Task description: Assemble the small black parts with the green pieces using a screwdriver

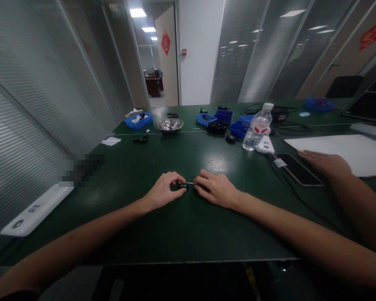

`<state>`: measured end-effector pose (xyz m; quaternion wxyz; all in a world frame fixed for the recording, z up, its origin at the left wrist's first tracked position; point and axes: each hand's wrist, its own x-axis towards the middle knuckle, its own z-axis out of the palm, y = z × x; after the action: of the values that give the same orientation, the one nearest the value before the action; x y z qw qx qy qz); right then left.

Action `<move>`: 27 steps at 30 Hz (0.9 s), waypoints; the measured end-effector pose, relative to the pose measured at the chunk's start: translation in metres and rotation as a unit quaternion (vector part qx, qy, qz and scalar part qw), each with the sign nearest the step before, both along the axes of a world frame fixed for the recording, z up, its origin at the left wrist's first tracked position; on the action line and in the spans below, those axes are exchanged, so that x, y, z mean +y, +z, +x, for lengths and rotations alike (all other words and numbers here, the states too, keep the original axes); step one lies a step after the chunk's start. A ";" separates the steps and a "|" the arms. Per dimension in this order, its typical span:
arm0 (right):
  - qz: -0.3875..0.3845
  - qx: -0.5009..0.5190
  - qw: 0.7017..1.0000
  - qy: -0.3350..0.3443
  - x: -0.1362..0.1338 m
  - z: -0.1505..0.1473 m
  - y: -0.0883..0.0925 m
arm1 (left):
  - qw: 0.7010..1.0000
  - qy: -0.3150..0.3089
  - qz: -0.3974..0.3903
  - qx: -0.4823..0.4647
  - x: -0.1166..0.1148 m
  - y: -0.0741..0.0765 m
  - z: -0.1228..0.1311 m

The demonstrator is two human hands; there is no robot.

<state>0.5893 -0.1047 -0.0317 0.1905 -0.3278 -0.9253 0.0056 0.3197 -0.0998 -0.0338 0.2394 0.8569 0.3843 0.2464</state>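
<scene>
My left hand (163, 191) is closed in a pinch on a small dark piece with greenish marks (183, 185), low over the green table. Facing it, my right hand (218, 190) has its fingers together on a thin, shiny metal rod (190, 183). The rod's left end reaches the dark piece; whether the two are joined I cannot tell. My right fingers hide the rod's other end, so its kind is unclear.
A co-worker's hand (329, 163) rests at right beside a phone (297, 169) and white sheet (347, 148). A water bottle (258, 127), blue trays (139, 121) and a metal dish (170, 125) stand farther back. A white power strip (37, 209) lies left; cables run right.
</scene>
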 end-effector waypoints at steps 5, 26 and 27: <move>-0.002 -0.018 1.000 -0.016 -0.002 -0.002 0.001 | 1.000 -0.001 -0.013 0.004 0.000 -0.002 0.000; -0.013 -0.082 0.996 -0.023 -0.005 -0.008 0.006 | 0.999 0.004 -0.034 0.024 -0.002 0.006 0.004; -0.013 -0.082 0.996 -0.025 -0.005 -0.008 0.006 | 0.999 0.003 -0.033 0.023 -0.003 0.006 0.004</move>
<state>0.5811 -0.1096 -0.0258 0.1101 -0.3524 -0.9293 -0.0136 0.3240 -0.1025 -0.0274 0.2575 0.8530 0.4000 0.2145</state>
